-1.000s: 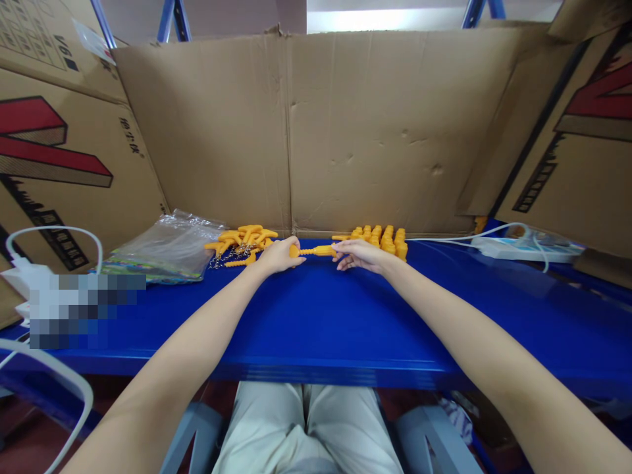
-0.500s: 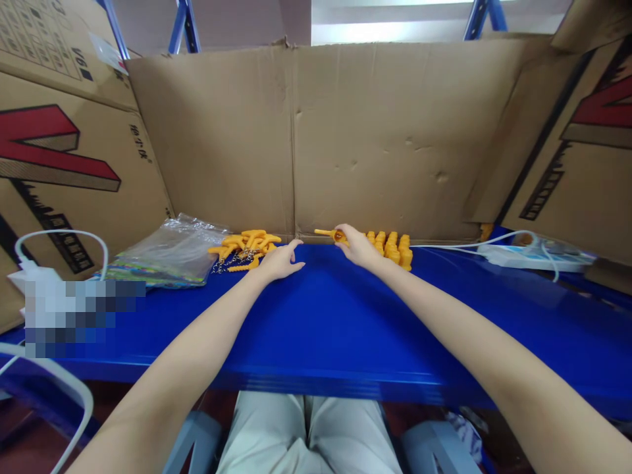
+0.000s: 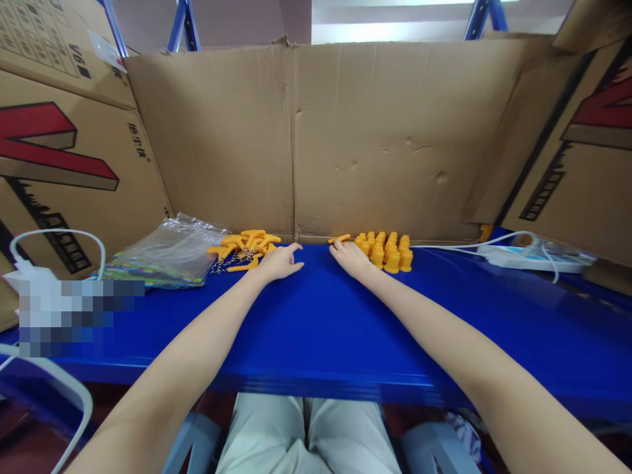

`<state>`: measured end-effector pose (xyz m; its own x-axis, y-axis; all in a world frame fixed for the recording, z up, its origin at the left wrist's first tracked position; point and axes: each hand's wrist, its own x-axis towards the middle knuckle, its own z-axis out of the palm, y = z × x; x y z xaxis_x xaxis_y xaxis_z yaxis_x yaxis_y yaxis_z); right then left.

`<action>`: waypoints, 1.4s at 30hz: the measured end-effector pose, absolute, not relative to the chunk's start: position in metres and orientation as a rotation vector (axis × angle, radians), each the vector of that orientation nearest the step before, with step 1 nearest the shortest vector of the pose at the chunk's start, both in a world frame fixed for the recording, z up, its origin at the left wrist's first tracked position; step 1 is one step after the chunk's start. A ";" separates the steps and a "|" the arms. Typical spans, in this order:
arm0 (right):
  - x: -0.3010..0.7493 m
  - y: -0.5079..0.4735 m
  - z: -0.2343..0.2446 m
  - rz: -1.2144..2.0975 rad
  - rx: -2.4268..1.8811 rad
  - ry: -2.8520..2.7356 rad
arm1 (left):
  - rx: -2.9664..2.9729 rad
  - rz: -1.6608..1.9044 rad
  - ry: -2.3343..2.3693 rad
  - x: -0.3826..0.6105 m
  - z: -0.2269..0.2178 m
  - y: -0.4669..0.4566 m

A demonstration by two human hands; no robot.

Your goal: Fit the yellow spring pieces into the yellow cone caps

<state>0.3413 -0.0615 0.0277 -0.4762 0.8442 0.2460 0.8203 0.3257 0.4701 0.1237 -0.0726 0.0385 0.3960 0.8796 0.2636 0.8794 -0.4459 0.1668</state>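
Note:
My left hand [image 3: 277, 263] rests on the blue table with thumb and forefinger spread apart and nothing between them. Just beyond its wrist side lies a pile of orange T-shaped plastic handles [image 3: 253, 238] with small metal chains; one piece with a ridged, screw-like shaft [image 3: 241, 267] lies at its front. My right hand [image 3: 353, 259] is low over the table, palm down, fingers closed at an orange plastic piece [image 3: 339, 238], of which only a short bar shows above the fingertips. To its right, orange cup-like plastic pieces [image 3: 392, 260] stand upright in rows.
Clear plastic bags [image 3: 170, 243] lie left of the pile. A tall cardboard sheet [image 3: 375, 138] closes off the back, with cartons [image 3: 64, 151] at the left side. A white power strip [image 3: 538, 257] and its cable [image 3: 444, 246] lie at the right.
My right hand has moved slightly down and left and turned palm down; the orange piece it held raised sideways is now mostly behind its fingers. My left hand has barely moved.

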 end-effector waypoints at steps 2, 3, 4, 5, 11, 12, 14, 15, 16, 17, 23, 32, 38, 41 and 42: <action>0.342 -0.064 0.028 0.801 1.645 2.512 | 2.617 0.488 1.651 0.123 0.038 -0.072; 0.343 -0.064 0.029 0.774 1.674 2.504 | 2.616 0.487 1.651 0.123 0.038 -0.072; 0.344 -0.065 0.028 0.751 1.701 2.496 | 2.615 0.485 1.650 0.123 0.038 -0.071; 0.344 -0.065 0.028 0.735 1.725 2.485 | 2.615 0.482 1.649 0.123 0.038 -0.071; 0.349 -0.064 0.026 0.595 1.825 2.466 | 2.621 0.463 1.645 0.123 0.037 -0.070; 0.351 -0.063 0.027 0.541 1.840 2.470 | 2.624 0.464 1.639 0.123 0.037 -0.070; 0.355 -0.060 0.031 0.429 1.872 2.492 | 2.628 0.469 1.628 0.122 0.037 -0.068; 0.358 -0.058 0.034 0.380 1.893 2.512 | 2.630 0.472 1.625 0.122 0.036 -0.068; 0.362 -0.057 0.039 0.343 1.921 2.536 | 2.630 0.475 1.621 0.122 0.036 -0.067; 0.366 -0.055 0.044 0.319 1.960 2.557 | 2.629 0.480 1.619 0.122 0.036 -0.067; 0.387 -0.056 0.075 0.280 2.278 2.389 | 2.624 0.465 1.612 0.122 0.037 -0.068; 0.400 -0.073 0.062 0.375 2.246 2.217 | 2.675 0.447 1.748 0.121 0.046 -0.072; 0.405 -0.074 0.054 0.407 2.275 2.229 | 2.497 0.403 2.268 0.105 0.063 -0.073; 0.409 -0.072 0.051 0.416 2.263 2.273 | 2.400 0.275 2.382 0.096 0.067 -0.073; 0.410 -0.071 0.049 0.410 2.259 2.306 | 2.366 0.231 2.402 0.094 0.068 -0.072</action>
